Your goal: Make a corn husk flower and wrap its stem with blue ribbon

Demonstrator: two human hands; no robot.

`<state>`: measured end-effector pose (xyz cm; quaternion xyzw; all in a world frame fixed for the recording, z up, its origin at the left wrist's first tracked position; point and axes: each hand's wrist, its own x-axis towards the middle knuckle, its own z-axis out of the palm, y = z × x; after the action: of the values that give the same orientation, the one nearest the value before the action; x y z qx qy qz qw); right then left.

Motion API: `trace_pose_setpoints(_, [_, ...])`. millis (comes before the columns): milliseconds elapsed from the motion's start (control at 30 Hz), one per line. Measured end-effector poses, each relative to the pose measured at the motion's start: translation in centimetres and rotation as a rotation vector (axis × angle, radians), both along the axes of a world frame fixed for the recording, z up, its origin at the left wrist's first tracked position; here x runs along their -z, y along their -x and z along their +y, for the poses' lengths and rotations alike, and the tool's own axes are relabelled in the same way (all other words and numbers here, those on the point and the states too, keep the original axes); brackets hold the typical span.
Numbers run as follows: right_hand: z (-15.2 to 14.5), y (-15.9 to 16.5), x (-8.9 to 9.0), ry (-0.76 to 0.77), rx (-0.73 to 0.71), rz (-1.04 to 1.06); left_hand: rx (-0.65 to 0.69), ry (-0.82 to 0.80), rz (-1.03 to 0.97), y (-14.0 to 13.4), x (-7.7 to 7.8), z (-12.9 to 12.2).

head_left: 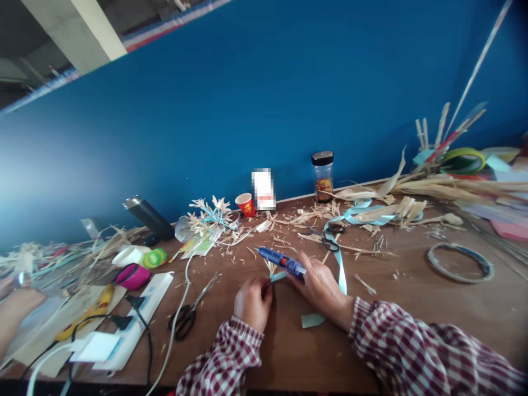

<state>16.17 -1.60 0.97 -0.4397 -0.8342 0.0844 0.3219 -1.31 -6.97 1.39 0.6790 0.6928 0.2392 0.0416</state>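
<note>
My right hand (pixel 324 283) is closed round a blue glue gun (pixel 280 259), whose nozzle points left above my left hand. My left hand (pixel 252 301) pinches the base of a small pale husk flower (pixel 270 267); its fingertips partly hide the stem. A light blue ribbon (pixel 279 276) runs from the flower's base towards my right hand. A loose ribbon end (pixel 312 320) lies on the table below my right wrist. Black-handled scissors (pixel 184 319) rest to the left of my left hand.
A white power strip (pixel 140 316) with plugs and cables lies left, near another person's hand (pixel 22 308). Along the blue partition (pixel 264 99) stand a red paper cup (pixel 244 205), a jar (pixel 323 179) and husk flowers (pixel 210 217). A ring (pixel 460 264) lies right.
</note>
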Motion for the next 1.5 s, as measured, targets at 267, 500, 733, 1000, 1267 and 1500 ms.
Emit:
trace_pose_setpoints(267, [-0.2,-0.3,-0.3,0.033,0.014,-0.045,-0.006,-0.020,-0.044,0.1,0.3,-0.1])
trace_pose_setpoints(500, [-0.2,-0.2,-0.2,0.032,0.022,-0.050,-0.006,-0.037,-0.024,0.1,0.2,-0.1])
trace_pose_setpoints(733, [-0.1,-0.2,-0.1,0.062,0.046,-0.031,-0.070,0.062,-0.020,0.7,0.0,1.2])
trace_pose_setpoints(1000, [0.5,-0.2,0.2,0.100,0.140,0.218,-0.136,0.018,-0.397,1.5,-0.2,1.3])
trace_pose_setpoints(1267, [1.2,-0.6,-0.5,0.282,0.152,0.436,-0.153,0.214,-0.421,3.0,-0.8,1.4])
trace_pose_setpoints(1500, [1.1,-0.6,-0.2,0.284,0.107,0.445,-0.155,0.139,-0.047,2.1,-2.5,2.9])
